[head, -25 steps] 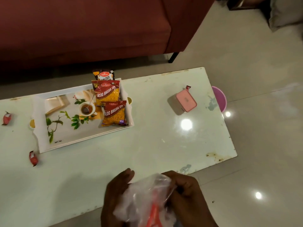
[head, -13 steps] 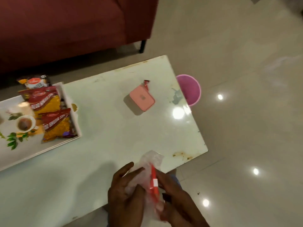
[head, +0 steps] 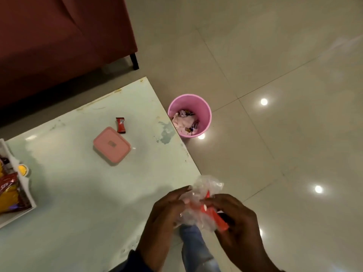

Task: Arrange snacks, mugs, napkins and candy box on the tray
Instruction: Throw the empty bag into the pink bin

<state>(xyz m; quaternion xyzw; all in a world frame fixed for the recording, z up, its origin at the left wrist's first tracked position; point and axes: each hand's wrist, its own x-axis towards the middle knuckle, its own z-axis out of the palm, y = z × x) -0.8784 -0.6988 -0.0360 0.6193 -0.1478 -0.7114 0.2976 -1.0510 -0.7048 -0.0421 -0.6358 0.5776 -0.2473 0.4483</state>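
My left hand (head: 163, 218) and my right hand (head: 237, 222) both hold a crumpled clear plastic bag (head: 198, 203) with a red strip, just off the table's near right corner. A pink candy box (head: 111, 145) with its lid on lies on the pale green table (head: 82, 203), and a small red wrapped candy (head: 120, 125) lies just behind it. The white tray (head: 21, 201) shows only its right end at the left edge, with red and yellow snack packets (head: 9, 195) lying in it.
A pink waste bin (head: 189, 115) holding wrappers and paper stands on the tiled floor by the table's far right edge. A dark red sofa (head: 59, 40) fills the upper left. My jeans leg (head: 194, 250) shows below the hands.
The view has swung right: the tray slid almost out of frame and the pink bin came into full view. Both hands stay on the plastic bag, now nearer the table's right corner.
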